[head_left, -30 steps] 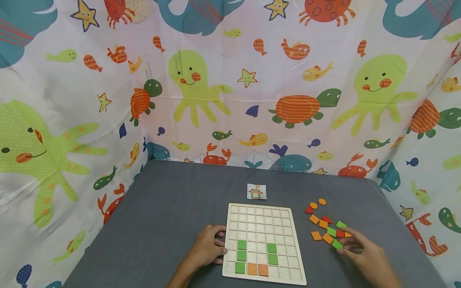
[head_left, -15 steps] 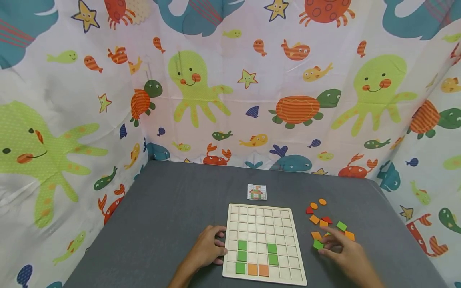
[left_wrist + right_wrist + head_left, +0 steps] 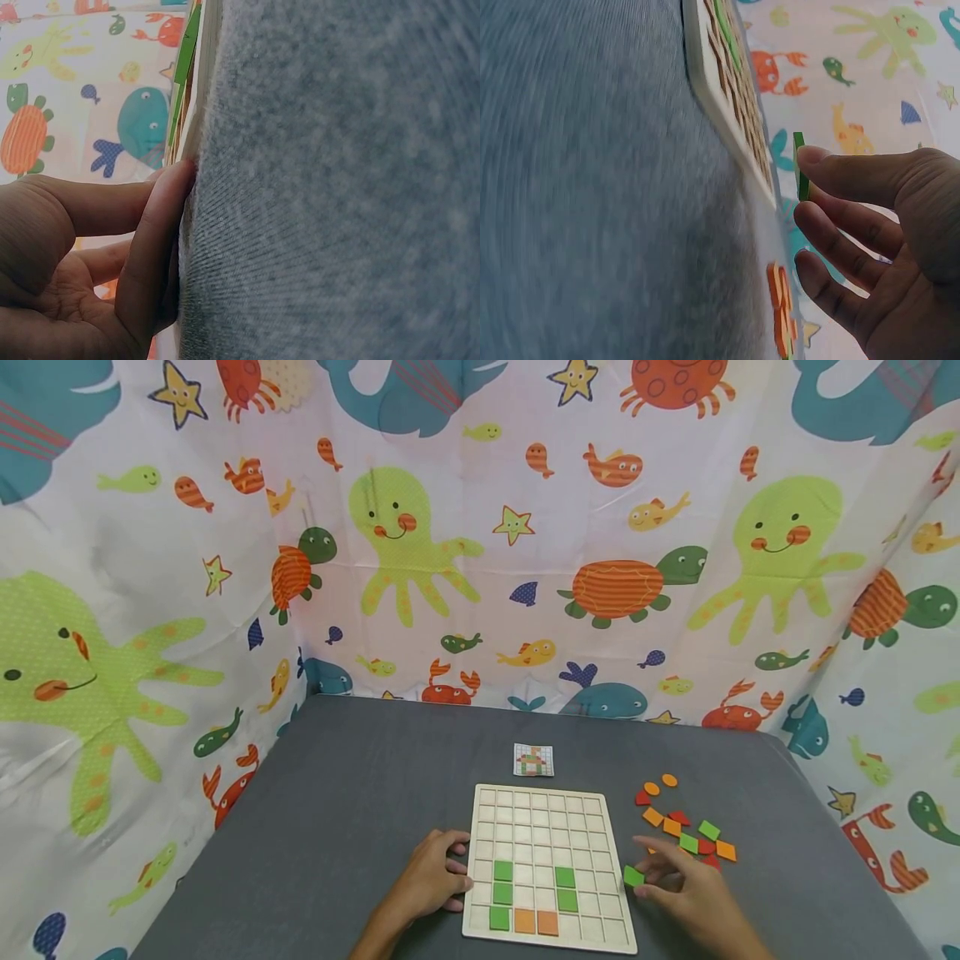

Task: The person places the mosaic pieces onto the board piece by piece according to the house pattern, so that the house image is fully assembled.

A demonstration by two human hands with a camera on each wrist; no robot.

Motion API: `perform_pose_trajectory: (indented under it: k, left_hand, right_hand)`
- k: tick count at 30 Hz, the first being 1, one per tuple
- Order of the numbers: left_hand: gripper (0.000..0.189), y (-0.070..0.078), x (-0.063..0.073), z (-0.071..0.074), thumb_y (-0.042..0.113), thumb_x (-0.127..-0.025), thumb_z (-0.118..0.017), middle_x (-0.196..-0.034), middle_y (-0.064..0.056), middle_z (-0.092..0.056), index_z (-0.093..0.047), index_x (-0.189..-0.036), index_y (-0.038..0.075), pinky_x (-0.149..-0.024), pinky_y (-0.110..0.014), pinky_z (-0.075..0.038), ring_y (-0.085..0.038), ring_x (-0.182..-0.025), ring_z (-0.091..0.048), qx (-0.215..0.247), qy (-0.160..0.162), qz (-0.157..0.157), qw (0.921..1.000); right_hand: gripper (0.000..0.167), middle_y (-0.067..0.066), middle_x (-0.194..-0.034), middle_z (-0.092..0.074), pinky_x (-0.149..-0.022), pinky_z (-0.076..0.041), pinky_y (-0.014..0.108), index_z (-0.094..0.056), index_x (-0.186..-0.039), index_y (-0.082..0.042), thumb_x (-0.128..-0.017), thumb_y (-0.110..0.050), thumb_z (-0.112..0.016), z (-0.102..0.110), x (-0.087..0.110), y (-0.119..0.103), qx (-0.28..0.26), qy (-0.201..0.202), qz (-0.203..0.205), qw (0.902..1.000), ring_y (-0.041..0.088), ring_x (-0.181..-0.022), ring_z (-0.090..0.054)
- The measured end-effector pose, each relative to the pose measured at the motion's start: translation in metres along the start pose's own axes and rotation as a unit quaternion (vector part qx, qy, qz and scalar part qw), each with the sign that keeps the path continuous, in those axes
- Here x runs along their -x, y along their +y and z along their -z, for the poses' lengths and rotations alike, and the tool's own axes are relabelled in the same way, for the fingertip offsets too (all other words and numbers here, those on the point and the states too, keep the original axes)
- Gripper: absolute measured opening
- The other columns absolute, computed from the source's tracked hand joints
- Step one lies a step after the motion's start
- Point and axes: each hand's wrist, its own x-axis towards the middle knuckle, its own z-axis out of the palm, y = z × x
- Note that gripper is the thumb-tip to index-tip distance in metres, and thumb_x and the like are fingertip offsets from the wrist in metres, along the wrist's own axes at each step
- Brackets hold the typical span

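Observation:
A pale wooden grid board (image 3: 540,827) lies on the dark cloth, with several green square tiles and two orange square tiles (image 3: 525,921) in its lower cells. At the board's left edge, my left hand (image 3: 431,872) grips the rim with its fingertips; the left wrist view shows fingers (image 3: 161,232) against that edge. Just off the board's right edge, my right hand (image 3: 686,889) pinches a green square tile (image 3: 633,877) between thumb and finger. In the right wrist view this tile (image 3: 801,169) stands on edge, held above the cloth.
Loose orange, red and green tiles (image 3: 688,842) lie scattered right of the board, beyond my right hand. A small printed pattern card (image 3: 533,760) lies behind the board. A white curtain (image 3: 495,552) with sea animals surrounds the table (image 3: 375,760).
My right hand has picked the green tile out of the loose pile and carried it left, close to the board. My left hand has stayed at the board's edge.

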Motion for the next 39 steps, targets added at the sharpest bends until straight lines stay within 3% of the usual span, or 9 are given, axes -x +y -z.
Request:
perform_pose_trajectory:
  k: [7,15,20,28,33,39]
  left_hand:
    - [0.063,0.002,0.001,0.001,-0.014,-0.080,-0.079,-0.118,-0.013,-0.054,-0.061,-0.139,-0.001,-0.052,-0.037,-0.064,-0.023,-0.095,-0.065,0.002,0.001,0.000,1.0000]
    - [0.063,0.000,0.000,0.001,-0.014,-0.080,-0.079,-0.118,-0.013,-0.054,-0.061,-0.139,-0.001,-0.052,-0.036,-0.064,-0.023,-0.095,-0.066,0.000,0.001,-0.002,1.0000]
    - [0.062,0.000,0.001,0.001,-0.013,-0.081,-0.079,-0.118,-0.013,-0.054,-0.062,-0.139,-0.001,-0.052,-0.036,-0.064,-0.023,-0.095,-0.066,0.001,0.000,-0.001,1.0000]
    - [0.063,0.000,0.001,0.001,-0.014,-0.081,-0.079,-0.119,-0.014,-0.055,-0.061,-0.140,-0.001,-0.052,-0.037,-0.064,-0.024,-0.096,-0.066,0.007,-0.002,-0.007,1.0000]
    - [0.062,0.000,0.000,0.001,-0.013,-0.081,-0.079,-0.118,-0.013,-0.054,-0.061,-0.140,-0.001,-0.052,-0.037,-0.064,-0.023,-0.096,-0.065,0.003,-0.003,0.000,1.0000]
    - [0.062,-0.002,0.000,0.001,-0.013,-0.081,-0.079,-0.118,-0.013,-0.054,-0.061,-0.140,-0.001,-0.052,-0.036,-0.064,-0.023,-0.095,-0.066,0.004,-0.003,0.000,1.0000]
  right_hand:
    - [0.064,-0.004,-0.098,-0.073,-0.067,-0.059,0.024,-0.065,-0.139,-0.006,-0.081,-0.014,-0.092,-0.009,0.004,-0.009,-0.022,-0.013,0.074,0.9969,0.001,-0.080,-0.063]
    - [0.061,-0.002,-0.099,-0.073,-0.061,-0.059,0.024,-0.064,-0.138,0.000,-0.085,-0.019,-0.089,-0.021,0.005,-0.017,-0.037,-0.038,0.160,0.9857,-0.001,-0.081,-0.064]
    - [0.061,0.000,-0.099,-0.075,-0.059,-0.057,0.024,-0.064,-0.137,0.002,-0.086,-0.019,-0.089,-0.026,0.005,-0.023,-0.046,-0.063,0.192,0.9782,-0.001,-0.081,-0.064]
    - [0.061,-0.002,-0.101,-0.073,-0.063,-0.059,0.024,-0.062,-0.140,0.002,-0.089,-0.023,-0.086,-0.037,0.005,-0.030,-0.078,-0.135,0.182,0.9709,-0.001,-0.083,-0.065]
    - [0.061,-0.003,-0.100,-0.072,-0.062,-0.059,0.024,-0.062,-0.140,0.001,-0.088,-0.020,-0.087,-0.041,0.005,-0.030,-0.087,-0.154,0.194,0.9649,-0.001,-0.081,-0.065]
    - [0.062,-0.002,-0.100,-0.072,-0.063,-0.059,0.024,-0.061,-0.141,0.002,-0.087,-0.015,-0.087,-0.044,0.006,-0.031,-0.097,-0.175,0.176,0.9637,0.000,-0.081,-0.064]
